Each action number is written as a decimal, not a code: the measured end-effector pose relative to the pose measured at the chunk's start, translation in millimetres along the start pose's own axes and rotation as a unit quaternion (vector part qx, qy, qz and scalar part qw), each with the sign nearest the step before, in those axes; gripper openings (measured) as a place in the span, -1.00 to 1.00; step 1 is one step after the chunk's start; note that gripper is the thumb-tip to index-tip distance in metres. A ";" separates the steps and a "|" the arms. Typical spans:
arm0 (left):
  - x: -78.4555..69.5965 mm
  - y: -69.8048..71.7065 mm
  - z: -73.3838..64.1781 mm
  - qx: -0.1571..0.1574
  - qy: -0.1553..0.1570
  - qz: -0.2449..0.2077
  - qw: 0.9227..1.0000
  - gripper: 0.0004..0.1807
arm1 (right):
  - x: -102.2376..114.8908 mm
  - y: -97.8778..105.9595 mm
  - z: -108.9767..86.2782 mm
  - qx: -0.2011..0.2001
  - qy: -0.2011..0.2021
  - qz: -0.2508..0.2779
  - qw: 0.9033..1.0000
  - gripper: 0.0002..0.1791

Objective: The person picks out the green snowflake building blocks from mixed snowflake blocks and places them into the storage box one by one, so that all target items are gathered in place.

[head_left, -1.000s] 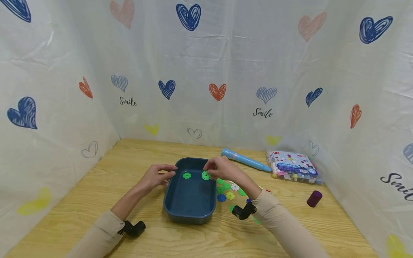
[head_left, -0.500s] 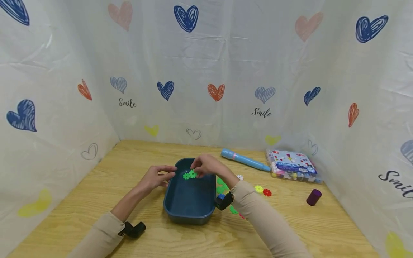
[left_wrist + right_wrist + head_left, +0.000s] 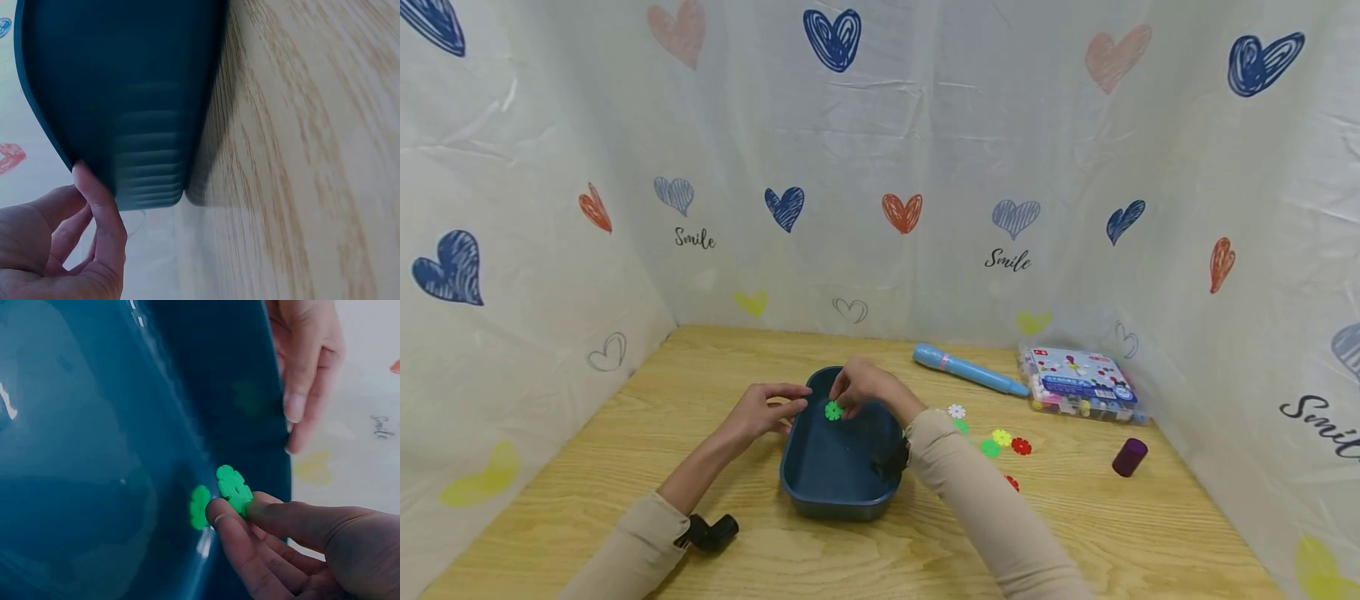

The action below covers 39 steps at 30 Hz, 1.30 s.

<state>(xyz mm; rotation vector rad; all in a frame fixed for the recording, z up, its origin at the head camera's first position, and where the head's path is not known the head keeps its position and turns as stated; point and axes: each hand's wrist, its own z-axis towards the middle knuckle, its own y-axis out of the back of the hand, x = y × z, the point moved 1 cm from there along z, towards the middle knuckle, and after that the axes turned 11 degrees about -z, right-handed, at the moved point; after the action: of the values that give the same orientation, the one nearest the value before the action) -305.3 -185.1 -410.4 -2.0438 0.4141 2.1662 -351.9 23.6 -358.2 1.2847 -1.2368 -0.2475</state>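
A dark blue plastic bin (image 3: pixel 838 467) stands on the table. My right hand (image 3: pixel 861 387) reaches into its far end and pinches a green flower-shaped disc (image 3: pixel 235 489) between thumb and fingertips. Close beside those fingertips, a second green disc (image 3: pixel 199 507) lies in the bin, near the foot of the wall. At the left rim is my left hand (image 3: pixel 767 412), its fingers loosely extended. The left wrist view shows one of its fingertips (image 3: pixel 84 172) right at the bin's edge.
Loose discs, including a red disc (image 3: pixel 1021 447), a yellow disc (image 3: pixel 1002 437) and a white disc (image 3: pixel 956 411), lie right of the bin. A light blue stick-shaped thing (image 3: pixel 970 371), a clear box of coloured parts (image 3: pixel 1082 383) and a purple cylinder (image 3: pixel 1130 458) lie farther off.
My right hand has moved left, from the bin's right rim to the green disc inside, carrying a green disc. The left hand has stayed at the left rim.
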 end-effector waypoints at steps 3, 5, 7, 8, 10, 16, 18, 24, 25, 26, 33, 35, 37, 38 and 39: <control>-1.0 -0.4 1.5 0.000 -0.001 0.003 1.000 -0.57 | -4.0 -3.7 3.8 0.005 -0.006 -0.009 1.000 -0.81; -1.3 -0.6 1.8 0.000 -0.001 0.004 1.000 -0.57 | -6.1 -5.9 6.2 0.005 -0.010 -0.012 1.000 -0.82; -1.4 -0.4 1.4 -0.001 0.001 0.005 1.000 -0.57 | -7.2 -8.3 8.3 0.008 -0.013 -0.005 1.000 -0.83; -1.4 -0.3 0.9 -0.001 0.001 0.007 1.000 -0.56 | -7.4 -9.4 9.1 0.011 -0.013 -0.001 1.000 -0.83; -1.2 0.2 -0.7 -0.002 0.002 0.008 1.000 -0.56 | -7.3 -12.0 10.1 0.016 -0.009 0.003 1.000 -0.83; 0.0 1.8 -3.4 -0.004 -0.002 0.011 1.000 -0.53 | -6.8 -16.9 10.6 0.013 -0.009 0.006 1.000 -0.85; 0.2 1.7 -3.0 -0.005 -0.002 0.013 1.000 -0.53 | -7.4 -16.7 10.3 0.013 -0.009 0.003 1.000 -0.85; 0.2 -0.1 -0.8 -0.007 0.001 0.008 1.000 -0.52 | -10.5 -9.4 6.6 0.007 -0.004 -0.008 1.000 -0.80; 0.3 -0.7 -0.3 -0.007 0.002 0.007 1.000 -0.51 | -11.0 -6.8 4.8 0.006 -0.003 -0.008 1.000 -0.79; 0.3 -1.2 0.2 -0.007 0.003 0.006 1.000 -0.51 | -11.5 -3.9 2.6 0.005 0.000 -0.011 1.000 -0.78; -0.7 -3.2 1.8 -0.005 0.004 0.003 1.000 -0.52 | -19.7 22.8 -19.9 -0.012 0.029 -0.033 0.999 -0.76; -0.9 -3.1 2.1 -0.006 0.003 0.002 1.000 -0.53 | -25.2 30.3 -28.6 -0.012 0.034 -0.033 0.999 -0.74; -0.7 -2.6 2.1 -0.006 0.004 0.002 1.000 -0.53 | -30.6 37.3 -38.5 -0.013 0.034 -0.032 0.999 -0.71; -0.6 -2.3 2.1 -0.006 0.004 0.002 1.000 -0.53 | -33.4 40.6 -44.4 -0.015 0.033 -0.032 0.999 -0.71; -0.3 -2.1 2.2 -0.005 0.005 0.002 1.000 -0.53 | -36.6 43.9 -50.5 -0.019 0.032 -0.034 0.999 -0.70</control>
<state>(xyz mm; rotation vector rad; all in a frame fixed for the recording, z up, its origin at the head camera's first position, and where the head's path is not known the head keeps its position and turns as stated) -306.7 -182.4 -410.2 -2.0610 0.4094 2.1671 -347.1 95.2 -332.4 1.2939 -1.1301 -0.2742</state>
